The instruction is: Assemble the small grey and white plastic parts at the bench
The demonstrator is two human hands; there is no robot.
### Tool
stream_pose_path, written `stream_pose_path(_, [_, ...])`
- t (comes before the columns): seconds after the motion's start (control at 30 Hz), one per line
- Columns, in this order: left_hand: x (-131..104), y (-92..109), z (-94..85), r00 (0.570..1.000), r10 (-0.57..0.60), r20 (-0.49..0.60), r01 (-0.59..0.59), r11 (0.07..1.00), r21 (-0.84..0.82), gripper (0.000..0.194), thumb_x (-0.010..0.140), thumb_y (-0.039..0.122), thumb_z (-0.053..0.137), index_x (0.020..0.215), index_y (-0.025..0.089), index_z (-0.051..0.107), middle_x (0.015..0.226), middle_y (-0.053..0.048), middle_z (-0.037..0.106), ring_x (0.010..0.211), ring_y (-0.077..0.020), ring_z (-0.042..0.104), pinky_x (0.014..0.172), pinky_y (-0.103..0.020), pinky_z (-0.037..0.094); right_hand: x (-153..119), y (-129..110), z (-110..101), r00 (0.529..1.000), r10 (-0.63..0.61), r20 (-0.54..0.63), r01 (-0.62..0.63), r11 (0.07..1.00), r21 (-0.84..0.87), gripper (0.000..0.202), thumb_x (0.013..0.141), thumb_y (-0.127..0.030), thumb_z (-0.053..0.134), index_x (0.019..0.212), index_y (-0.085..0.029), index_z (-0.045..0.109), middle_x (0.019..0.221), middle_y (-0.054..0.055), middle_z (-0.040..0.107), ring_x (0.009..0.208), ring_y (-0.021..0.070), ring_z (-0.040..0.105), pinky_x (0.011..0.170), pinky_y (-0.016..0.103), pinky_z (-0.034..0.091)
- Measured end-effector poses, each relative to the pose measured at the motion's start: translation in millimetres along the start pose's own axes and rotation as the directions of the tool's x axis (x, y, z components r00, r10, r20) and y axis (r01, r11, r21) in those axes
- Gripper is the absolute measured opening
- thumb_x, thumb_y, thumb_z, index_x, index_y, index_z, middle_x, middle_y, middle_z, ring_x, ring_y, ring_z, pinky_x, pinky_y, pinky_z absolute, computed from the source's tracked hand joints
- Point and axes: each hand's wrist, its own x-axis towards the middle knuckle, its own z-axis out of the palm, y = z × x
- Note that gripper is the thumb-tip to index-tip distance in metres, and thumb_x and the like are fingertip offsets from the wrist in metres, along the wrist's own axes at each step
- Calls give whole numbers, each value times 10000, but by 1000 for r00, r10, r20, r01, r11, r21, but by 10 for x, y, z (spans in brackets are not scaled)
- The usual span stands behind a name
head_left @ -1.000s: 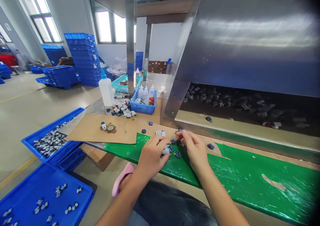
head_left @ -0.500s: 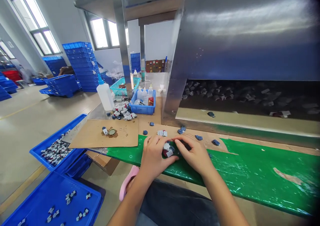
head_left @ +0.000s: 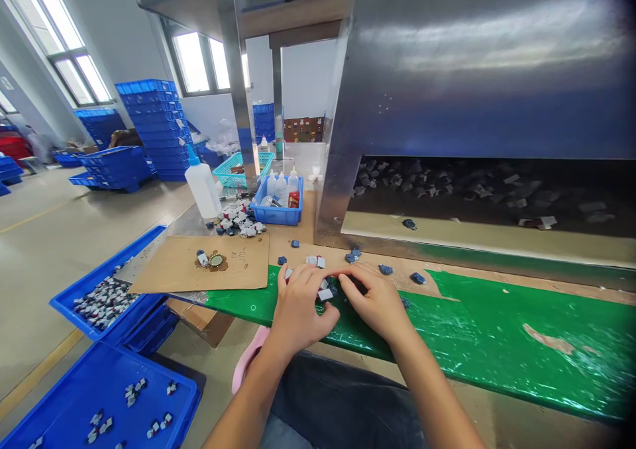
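My left hand and my right hand meet over the green belt, fingers curled around a small cluster of white and dark blue pieces. What each hand grips under its fingers is partly hidden. Loose dark blue pieces lie just beyond my right hand, and a white piece lies beyond my left.
A cardboard sheet with a bottle cap lies to the left. Behind stand a white glue bottle, a pile of pieces, a blue bin. Blue trays sit lower left. A steel oven hood covers the belt at right.
My right hand has pulled back from the loose pieces farther up the belt and joined the left over the cluster. The view has shifted slightly rightward.
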Motion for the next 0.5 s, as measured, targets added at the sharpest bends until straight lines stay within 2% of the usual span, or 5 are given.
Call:
stream_pose_path(0.17, [-5, -10, 18, 1000, 0, -7, 0, 1000, 12, 483, 636, 118, 483, 1099, 258, 499, 1136, -11, 593, 1157, -206, 456, 1090, -517, 115, 2, -4, -3, 1000, 0, 1, 0, 1000, -19, 181, 795, -214, 426, 656, -202, 541, 734, 45, 626, 754, 207, 544, 741, 367, 420])
stream_pose_path(0.4, [-7, -41, 28, 1000, 29, -10, -28, 999, 29, 499, 639, 98, 492, 1113, 253, 495, 1132, -22, 595, 1134, -213, 475, 1086, -534, 132, 5, -2, -2, 1000, -8, 18, 9, 1000, -23, 177, 803, -219, 429, 683, -206, 559, 748, 46, 631, 762, 211, 546, 750, 376, 421])
stream_pose_path(0.5, [-5, -42, 21, 1000, 28, -9, -28, 999, 27, 469, 689, 113, 510, 1131, 266, 487, 1135, -14, 594, 1110, -203, 491, 1086, -522, 144, 5, 3, 0, 1000, 1, 12, 0, 1000, -31, 170, 811, -233, 439, 716, -206, 577, 763, 46, 634, 778, 214, 552, 749, 372, 421])
